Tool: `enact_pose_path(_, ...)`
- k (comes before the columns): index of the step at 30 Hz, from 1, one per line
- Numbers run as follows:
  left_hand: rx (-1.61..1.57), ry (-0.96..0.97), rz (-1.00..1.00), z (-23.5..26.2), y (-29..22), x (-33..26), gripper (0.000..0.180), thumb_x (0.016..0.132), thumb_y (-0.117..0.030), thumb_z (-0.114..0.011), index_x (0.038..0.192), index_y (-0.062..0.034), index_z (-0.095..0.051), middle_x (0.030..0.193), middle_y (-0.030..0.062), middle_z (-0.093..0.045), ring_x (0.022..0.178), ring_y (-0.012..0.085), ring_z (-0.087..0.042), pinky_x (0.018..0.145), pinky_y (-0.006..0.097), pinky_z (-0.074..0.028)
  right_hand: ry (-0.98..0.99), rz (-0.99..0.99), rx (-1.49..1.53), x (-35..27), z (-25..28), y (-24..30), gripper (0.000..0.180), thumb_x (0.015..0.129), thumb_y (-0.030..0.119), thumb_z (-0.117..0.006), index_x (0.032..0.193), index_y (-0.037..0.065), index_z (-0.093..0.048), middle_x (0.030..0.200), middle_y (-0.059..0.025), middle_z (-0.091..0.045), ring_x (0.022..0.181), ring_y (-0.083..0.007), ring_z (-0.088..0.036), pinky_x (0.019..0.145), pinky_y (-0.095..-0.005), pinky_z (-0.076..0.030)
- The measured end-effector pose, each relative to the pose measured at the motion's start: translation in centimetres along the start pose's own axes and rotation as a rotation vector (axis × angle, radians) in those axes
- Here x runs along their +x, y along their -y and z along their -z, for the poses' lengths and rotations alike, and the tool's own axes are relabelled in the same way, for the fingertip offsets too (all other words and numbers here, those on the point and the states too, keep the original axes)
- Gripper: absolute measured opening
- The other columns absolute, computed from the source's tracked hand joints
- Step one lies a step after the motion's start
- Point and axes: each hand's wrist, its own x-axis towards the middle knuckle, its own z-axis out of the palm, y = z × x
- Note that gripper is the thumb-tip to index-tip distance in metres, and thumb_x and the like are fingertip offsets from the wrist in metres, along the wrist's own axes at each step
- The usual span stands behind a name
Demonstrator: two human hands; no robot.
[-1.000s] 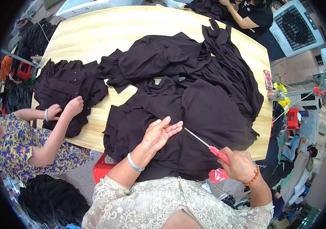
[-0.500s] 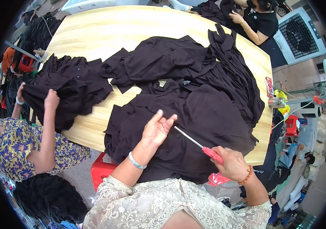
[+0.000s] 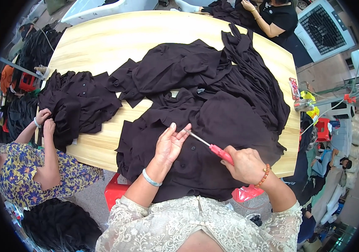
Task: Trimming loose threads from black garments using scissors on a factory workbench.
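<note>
My right hand is closed around the red handle of a screwdriver-like tool with a thin metal shaft, pointing up and to the left. The shaft's tip reaches the fingertips of my left hand; whether they touch, I cannot tell. My left hand has its palm turned up, fingers loosely bent and thumb apart, with nothing visible held. Beneath both hands a dark buttoned shirt lies spread at the table's near edge. Its buttons show beside the tool.
More dark garments are heaped across the wooden table. At the left, a person in a flowered dress handles a dark garment; another person in black works at the far right. Red stools stand by the near edge.
My right hand has moved left and slightly up, bringing the tool's tip to my left fingertips. The person at the left has brought both hands close together on the garment.
</note>
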Motion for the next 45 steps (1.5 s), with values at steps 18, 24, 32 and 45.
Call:
enact_pose_path(18,-0.044,0.116,0.0,0.9,0.2,0.0,0.038,0.101,-0.034,-0.046,0.071,-0.0107,-0.046,0.077,0.0102,-0.06,0.11,0.0428,-0.059,0.103,0.051,-0.043,-0.058,-0.028,0.061,-1.2,-1.9,-0.2,0.021,0.087,0.021,-0.064,0.099,0.006,-0.057,0.066,-0.0171,-0.062,0.066,-0.0378,-0.064,0.064,-0.0451,-0.05)
enact_pose_path(24,0.027,0.189,0.029,1.4,-0.5,-0.8,0.031,0.1,-0.032,-0.048,0.083,-0.0069,-0.055,0.088,0.0116,-0.063,0.104,0.0356,-0.064,0.088,0.042,-0.054,-0.133,-0.013,0.153,-2.6,-2.4,0.3,0.023,0.086,0.019,-0.065,0.102,0.006,-0.057,0.075,-0.0173,-0.064,0.074,-0.0363,-0.064,0.067,-0.0444,-0.05)
enact_pose_path(32,1.696,0.2,-0.305,0.2,-2.0,-11.1,0.028,0.08,-0.011,-0.075,0.1,0.0022,-0.061,0.083,0.0071,-0.061,0.073,0.0081,-0.058,0.068,0.023,-0.049,-0.113,-0.072,0.167,-5.2,-2.8,-1.3,0.023,0.085,0.016,-0.065,0.105,0.008,-0.057,0.078,-0.0154,-0.062,0.076,-0.0357,-0.062,0.068,-0.0441,-0.048)
enact_pose_path(45,0.732,0.144,0.095,2.1,0.1,-10.5,0.018,0.086,-0.011,-0.071,0.097,0.0019,-0.067,0.086,-0.0017,-0.066,0.078,0.0035,-0.056,0.071,0.019,-0.046,-0.015,-0.039,0.112,-7.4,-1.9,-0.8,0.025,0.082,0.014,-0.066,0.105,0.007,-0.058,0.08,-0.0164,-0.064,0.078,-0.0337,-0.064,0.07,-0.0428,-0.051)
